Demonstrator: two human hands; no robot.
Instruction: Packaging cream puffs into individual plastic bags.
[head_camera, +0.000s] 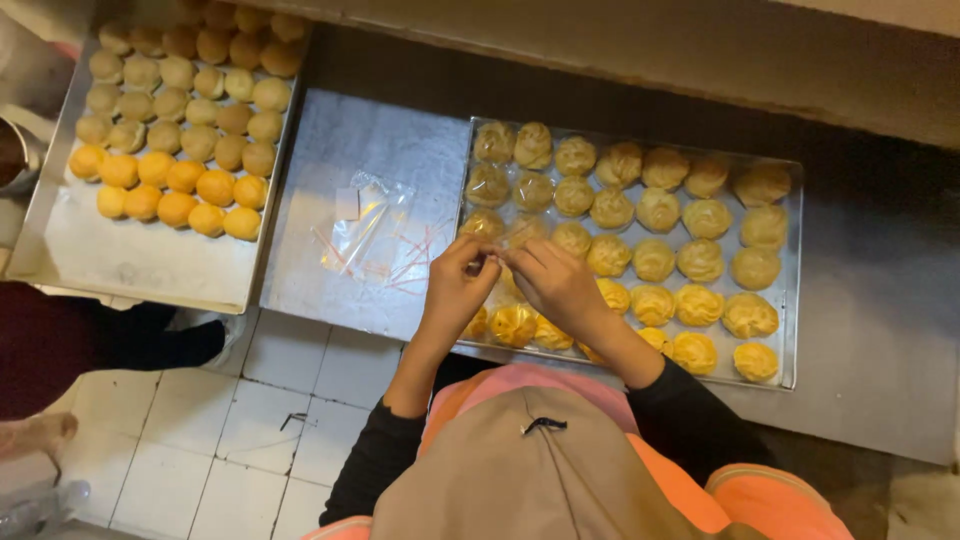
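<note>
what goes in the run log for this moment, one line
left hand and right hand: together pinching a small clear bag | below: tray of cream puffs | beside: pile of clear bags | far left: second tray

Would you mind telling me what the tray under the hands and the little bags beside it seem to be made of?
The tray looks like bare metal, likely aluminium: dull grey with a raised, soft-sheened rim. The little bags look like thin clear plastic film with red strips: the counter shows through and the creases glint. The hands pinch what seems the same film.
</note>
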